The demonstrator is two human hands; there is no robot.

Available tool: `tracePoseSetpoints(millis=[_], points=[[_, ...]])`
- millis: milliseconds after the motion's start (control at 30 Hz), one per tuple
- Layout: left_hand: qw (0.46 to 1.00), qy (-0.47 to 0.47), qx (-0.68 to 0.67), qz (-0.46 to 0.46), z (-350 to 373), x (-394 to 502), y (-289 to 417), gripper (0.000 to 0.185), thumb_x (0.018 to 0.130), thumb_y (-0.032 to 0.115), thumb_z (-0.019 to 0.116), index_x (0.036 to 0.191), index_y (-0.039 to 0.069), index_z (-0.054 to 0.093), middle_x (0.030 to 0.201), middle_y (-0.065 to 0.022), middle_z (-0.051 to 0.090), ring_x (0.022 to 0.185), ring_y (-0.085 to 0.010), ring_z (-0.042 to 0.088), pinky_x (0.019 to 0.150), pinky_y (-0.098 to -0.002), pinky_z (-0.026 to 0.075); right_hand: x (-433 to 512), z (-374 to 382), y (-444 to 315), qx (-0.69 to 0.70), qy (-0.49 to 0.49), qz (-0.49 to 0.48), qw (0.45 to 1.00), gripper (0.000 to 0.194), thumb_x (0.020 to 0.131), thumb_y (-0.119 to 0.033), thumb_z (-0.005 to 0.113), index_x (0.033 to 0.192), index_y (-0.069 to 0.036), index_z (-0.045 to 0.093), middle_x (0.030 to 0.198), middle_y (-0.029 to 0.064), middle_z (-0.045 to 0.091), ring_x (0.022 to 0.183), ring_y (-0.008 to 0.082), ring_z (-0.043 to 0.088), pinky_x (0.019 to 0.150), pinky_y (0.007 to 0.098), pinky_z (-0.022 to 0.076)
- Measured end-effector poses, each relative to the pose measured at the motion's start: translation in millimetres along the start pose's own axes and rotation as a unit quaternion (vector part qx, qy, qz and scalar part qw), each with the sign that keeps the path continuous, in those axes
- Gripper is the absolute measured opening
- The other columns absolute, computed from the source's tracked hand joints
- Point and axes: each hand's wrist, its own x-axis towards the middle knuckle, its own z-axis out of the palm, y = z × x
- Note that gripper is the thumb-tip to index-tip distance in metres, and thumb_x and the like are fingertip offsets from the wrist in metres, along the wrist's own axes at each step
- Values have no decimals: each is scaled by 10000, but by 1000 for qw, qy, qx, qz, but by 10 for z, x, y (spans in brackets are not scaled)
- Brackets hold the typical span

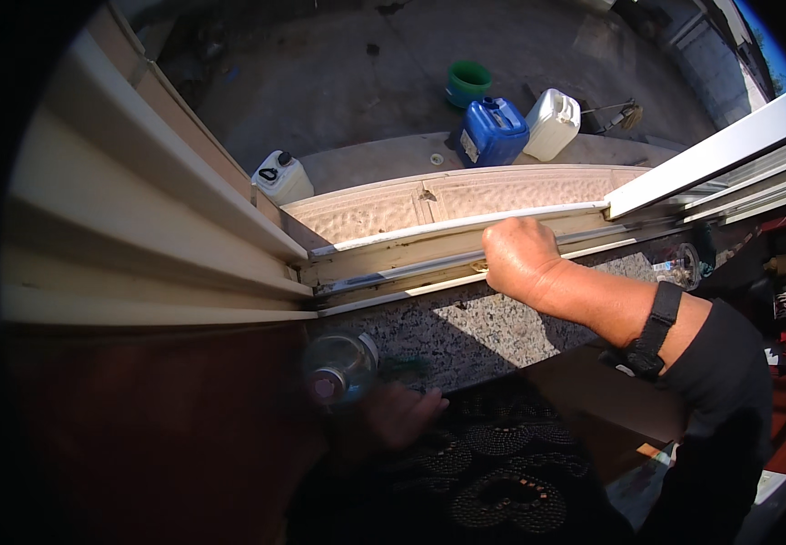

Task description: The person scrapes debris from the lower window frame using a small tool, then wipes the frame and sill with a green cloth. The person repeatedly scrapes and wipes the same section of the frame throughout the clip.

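Observation:
My right hand (519,255) is curled into a fist over the sliding-window track (406,272), knuckles up. Its fingertips are turned away, so whatever may be inside the fist is hidden. A small yellowish bit (479,266) lies in the track just left of it. In deep shade below the granite sill (495,320), my left hand (403,412) looks blurred, its fingers pointing right. I cannot make out anything held in it. Beside that hand stands a clear plastic bottle (342,361) with a pinkish cap, at the sill's left end.
A white window sash (713,160) stands at the right, and the cream frame (161,204) rises at left. Another clear container (679,266) lies on the sill's right part. Outside are a blue jerrycan (492,133), white jerrycans (553,125) and a green bucket (468,83).

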Motion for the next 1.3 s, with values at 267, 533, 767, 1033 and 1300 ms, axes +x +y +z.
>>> tracePoseSetpoints(millis=[267, 533, 767, 1033, 1300], points=[[999, 38, 38, 0, 4, -19, 20, 269, 769, 100, 785, 976, 8, 641, 632, -62, 577, 532, -194, 537, 465, -313, 422, 210, -35, -997, 148, 13, -140, 979, 168, 714, -75, 662, 856, 6, 702, 868, 265, 670, 851, 412, 685, 741, 450, 559], [989, 97, 107, -35, 109, 19, 60, 174, 758, 142, 766, 866, 48, 667, 615, -49, 552, 528, -191, 522, 464, -312, 418, 397, 31, -942, 213, 6, -175, 961, 119, 755, -99, 635, 698, -11, 693, 692, 251, 639, 715, 394, 665, 690, 435, 533], [984, 77, 146, -59, 155, -4, 109, 169, 747, 135, 769, 856, 49, 673, 603, -26, 538, 517, -182, 501, 456, -301, 410, 266, 99, -417, 198, 184, -420, 866, 50, 778, -56, 605, 813, -21, 614, 746, 165, 594, 663, 342, 612, 570, 414, 500], [972, 56, 205, -97, 170, 90, 153, 186, 724, 129, 784, 854, 49, 678, 595, -15, 523, 501, -169, 486, 447, -289, 411, 527, 232, -603, 53, 90, -529, 842, 121, 755, -133, 573, 775, -25, 624, 717, 165, 650, 657, 301, 691, 545, 384, 548], [960, 72, 227, -148, 234, 150, 199, 222, 703, 157, 810, 844, 44, 680, 587, -18, 512, 506, -163, 492, 454, -284, 425, 672, 276, -769, 46, 75, -602, 793, 142, 777, -156, 560, 776, -43, 646, 704, 145, 666, 638, 288, 687, 498, 392, 532]])
